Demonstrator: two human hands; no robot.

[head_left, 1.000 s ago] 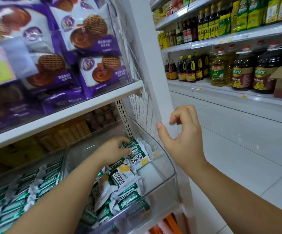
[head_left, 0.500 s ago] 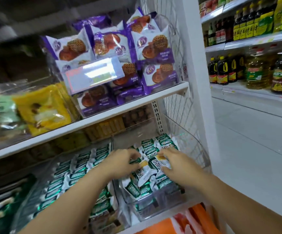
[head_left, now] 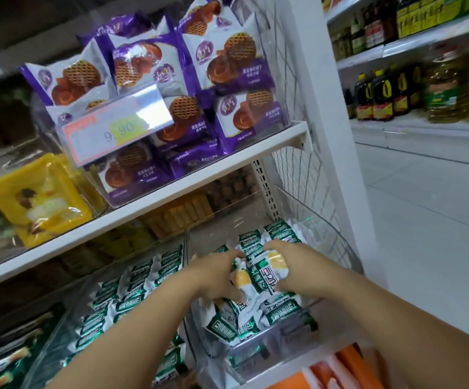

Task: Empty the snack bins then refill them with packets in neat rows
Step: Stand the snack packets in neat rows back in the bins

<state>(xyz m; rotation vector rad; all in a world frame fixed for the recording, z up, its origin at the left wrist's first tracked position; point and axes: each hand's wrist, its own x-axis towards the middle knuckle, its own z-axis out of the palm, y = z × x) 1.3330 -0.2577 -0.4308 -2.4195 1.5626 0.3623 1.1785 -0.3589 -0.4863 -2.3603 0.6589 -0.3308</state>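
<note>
Progress early-ish | left hand [head_left: 216, 273] and right hand [head_left: 293, 266] both clutching green snack packets [head_left: 268, 272] inside the end clear bin [head_left: 255, 357], contents a jumble | neighbour bin [head_left: 59, 332] looks neatly rowed | refill pending

A person's two bare hands, left hand [head_left: 219, 272] and right hand [head_left: 292, 265], slim fingers, bare wrists, left forearm [head_left: 132, 332] and right forearm [head_left: 396, 318] smooth and uncovered as far as they show, the right one looking broader up close, outlines slightly blurred
</note>
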